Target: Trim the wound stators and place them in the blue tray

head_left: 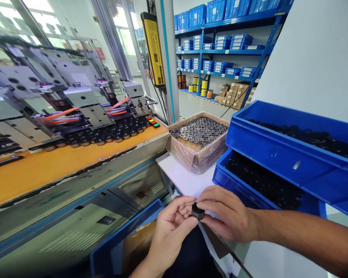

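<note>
Between my two hands is a small round black part (197, 211), shaped like a short cup or ring. The thumb and fingers of my left hand (174, 226) pinch it from the left. My right hand (227, 212) closes on its right side with thumb and fingertips. Fingers cover some of the part, so its exact kind does not show. Beyond my hands stands a plastic-lined cardboard box (195, 164) packed with small metallic round pieces (204, 129). To the right, stacked blue bins (266, 154) hold many small black parts (258, 179).
At left, a machine (84, 106) stands over an orange worktop (58, 166) lined with rows of black round parts (104, 135). A yellow sensor bar (153, 50) hangs on a post. Below my hands sits a blue crate (104, 251). Blue shelving (232, 52) fills the back.
</note>
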Motion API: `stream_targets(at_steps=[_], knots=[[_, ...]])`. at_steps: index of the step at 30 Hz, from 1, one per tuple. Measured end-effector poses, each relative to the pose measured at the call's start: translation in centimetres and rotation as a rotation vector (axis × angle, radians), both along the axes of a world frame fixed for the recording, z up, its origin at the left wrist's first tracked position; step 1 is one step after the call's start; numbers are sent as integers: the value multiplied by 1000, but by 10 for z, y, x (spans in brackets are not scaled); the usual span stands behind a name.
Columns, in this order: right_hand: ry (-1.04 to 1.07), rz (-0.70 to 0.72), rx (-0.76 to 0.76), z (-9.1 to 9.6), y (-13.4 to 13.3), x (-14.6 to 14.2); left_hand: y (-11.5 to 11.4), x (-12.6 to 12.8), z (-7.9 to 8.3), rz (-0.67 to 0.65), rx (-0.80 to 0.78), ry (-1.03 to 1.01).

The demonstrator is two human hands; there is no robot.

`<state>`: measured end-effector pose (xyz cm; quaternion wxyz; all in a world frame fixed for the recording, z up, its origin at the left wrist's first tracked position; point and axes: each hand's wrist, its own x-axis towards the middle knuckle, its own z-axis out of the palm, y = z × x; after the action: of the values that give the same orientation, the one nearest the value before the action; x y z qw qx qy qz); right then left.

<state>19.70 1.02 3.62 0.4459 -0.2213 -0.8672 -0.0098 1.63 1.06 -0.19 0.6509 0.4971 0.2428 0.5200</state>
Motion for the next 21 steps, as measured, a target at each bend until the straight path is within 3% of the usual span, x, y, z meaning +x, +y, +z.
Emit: stream_targets(at_steps=[3,6,12,18,21], knots=[[46,39,-40,-1,2,-1,-1,3,-6,-191,-141,-187],[53,22,-17,-2,1,-2,-1,3,-8,-236,-104,-200],[14,-41,24,-4,0,-1,1,5,-3,-156,-32,-63],[70,-10,-78,-1,3,-2,3,5,-11,-206,-183,-213],[61,1,-86,0,2,-3,4,2,-13,-181,-119,-168]])
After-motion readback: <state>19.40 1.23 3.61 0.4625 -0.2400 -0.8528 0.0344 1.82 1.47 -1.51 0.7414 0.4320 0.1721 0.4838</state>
